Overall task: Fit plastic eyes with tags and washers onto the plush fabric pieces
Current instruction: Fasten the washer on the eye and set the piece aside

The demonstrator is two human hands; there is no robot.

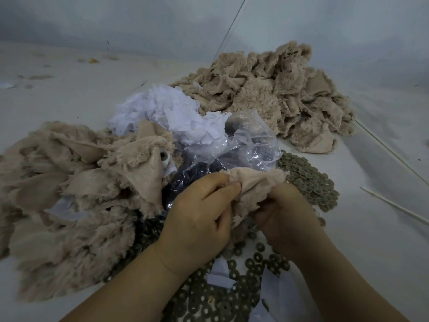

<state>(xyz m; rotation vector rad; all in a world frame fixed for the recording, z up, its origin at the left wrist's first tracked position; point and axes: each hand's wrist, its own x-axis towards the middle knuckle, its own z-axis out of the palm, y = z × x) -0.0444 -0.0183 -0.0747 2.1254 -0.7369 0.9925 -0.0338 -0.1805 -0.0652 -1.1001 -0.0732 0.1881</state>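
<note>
Pinching one plush piece backing-side up between both hands, left hand and right hand grip its edges, probably to locate the eye hole. Washers and the bag of eyes lie within reach on the surface.

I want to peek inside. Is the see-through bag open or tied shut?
Open: the bag has a loose, spread top with no knot.

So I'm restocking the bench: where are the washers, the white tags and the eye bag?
washers (304, 182), head view, right-hand heap's middle
tags (162, 105), head view, top of white pile
eye bag (241, 145), head view, clear crumpled plastic
</note>
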